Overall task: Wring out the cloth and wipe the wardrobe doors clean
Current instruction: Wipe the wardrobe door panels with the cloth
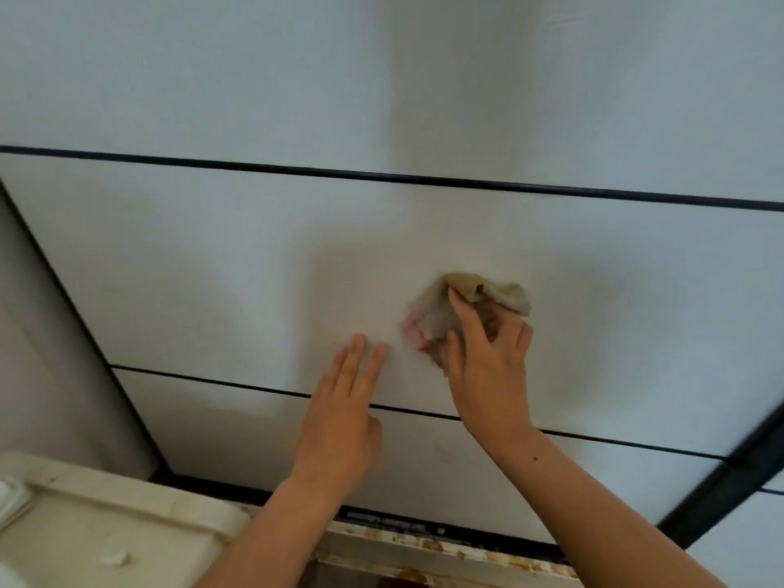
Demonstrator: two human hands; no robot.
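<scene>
Nearest the camera, a cream-coloured plastic surface [97, 541] is seen at the lower left, scuffed and stained; beside it a rust-marked bottom track [449, 551] runs under the wardrobe door [212, 269]. Two bare forearms are raised from the bottom edge toward the pale door panel, which is crossed by thin dark horizontal lines [382, 177]. The left hand [343, 422] is laid flat against the door, fingers straight and together, nothing held; the right hand [488, 367] is curled around a crumpled beige cloth [466, 299], which is bunched under the fingers and pressed against the middle panel of the door, just beside the left fingertips; a dark frame edge [729, 473] is visible at the lower right.
</scene>
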